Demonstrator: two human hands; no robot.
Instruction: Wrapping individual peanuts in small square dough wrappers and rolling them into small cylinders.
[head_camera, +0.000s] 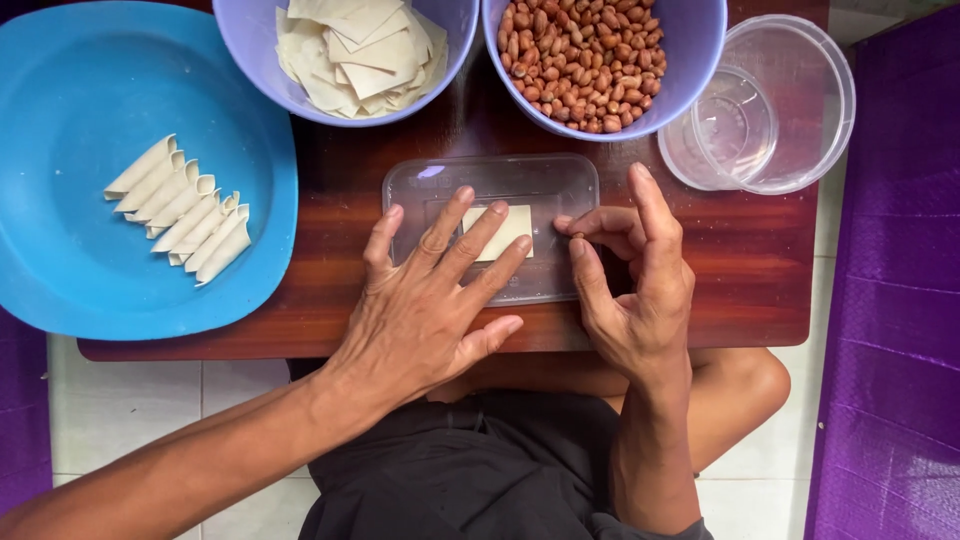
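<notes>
A pastry square (500, 232) is pinned flat on a clear plastic lid (440, 185) while a peanut (577, 237) is pinched beside it.

The left hand (430, 300) is spread open, its fingers pressed on the square — nothing is gripped. The right hand (630, 290) is closed at thumb and bent forefinger on the single peanut, just beside the square's right edge. Rolled wrappers (180, 208) are laid on the blue plate (60, 270); bowls of wrappers (360, 50) and peanuts (585, 65) are set behind — all on a wooden table (750, 260).
</notes>
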